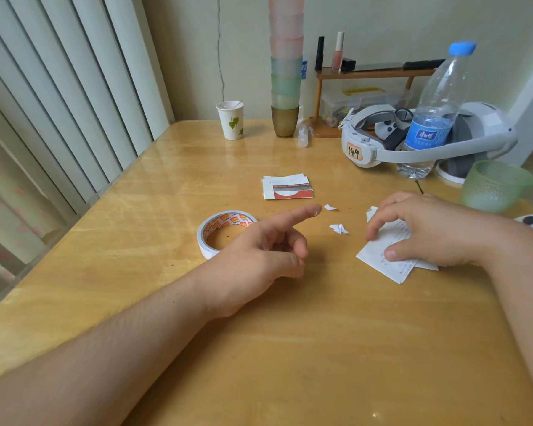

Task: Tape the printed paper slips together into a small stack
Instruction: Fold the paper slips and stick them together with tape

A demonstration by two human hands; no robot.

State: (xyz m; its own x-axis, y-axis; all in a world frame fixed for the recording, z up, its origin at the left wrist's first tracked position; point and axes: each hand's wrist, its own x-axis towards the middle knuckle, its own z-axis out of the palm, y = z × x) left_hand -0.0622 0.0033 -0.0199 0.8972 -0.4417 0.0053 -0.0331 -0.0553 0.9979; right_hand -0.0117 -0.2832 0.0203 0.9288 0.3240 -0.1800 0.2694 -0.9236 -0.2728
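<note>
Currently left hand (259, 250) hovers over the table (136, 241) near centre, index finger extended toward 1 o'clock with a small white bit stuck on its tip, other fingers loosely curled, holding nothing else. Tape roll (222, 232) lies flat just behind it at 10 o'clock from the hand, partly hidden by the knuckles.

Right hand (425, 232) at 3 o'clock presses down on the printed paper slips (391, 265): fingers curled over the far edge, thumb flat on the near side. Slips lie flat on the table, at least two sheets overlapping, corners poking out under the palm.

Second small stack of slips (286, 187), white with a red band, sits at 12 o'clock from the left hand, apart from both hands.

Two torn white scraps (339, 228) lie between the hands, one close to the left index fingertip.

Far side, 12 to 2 o'clock: paper cup (230, 119), tall tower of stacked cups (285, 72), water bottle (434, 112) standing inside a white headset (366, 142), green glass (493, 186) at the right edge.
</note>
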